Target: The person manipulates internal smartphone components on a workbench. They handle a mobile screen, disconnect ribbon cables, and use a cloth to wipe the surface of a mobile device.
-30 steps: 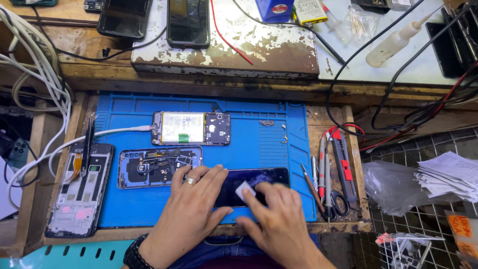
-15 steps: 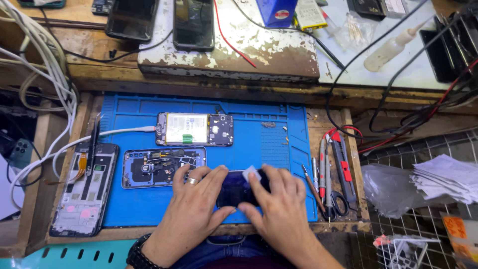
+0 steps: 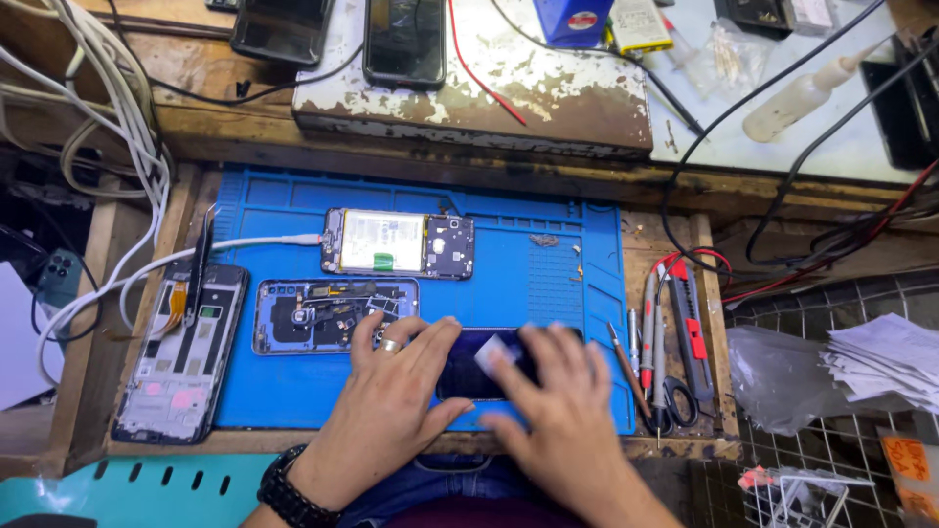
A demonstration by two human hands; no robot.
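Both hands press flat on a dark phone panel (image 3: 469,367) at the lower centre of the frame: the left hand (image 3: 391,391) steadies its left end with fingers spread, and the right hand (image 3: 548,401) holds a small pale cloth (image 3: 492,352) against the glass. Neither hand closes around the panel. It lies flat on the blue mat (image 3: 548,284), long axis running left to right. Wiping appears under way, not finished (the right hand is blurred). Above it, two opened phones (image 3: 396,242) (image 3: 333,315) lie with their insides exposed, so reassembly looks outstanding.
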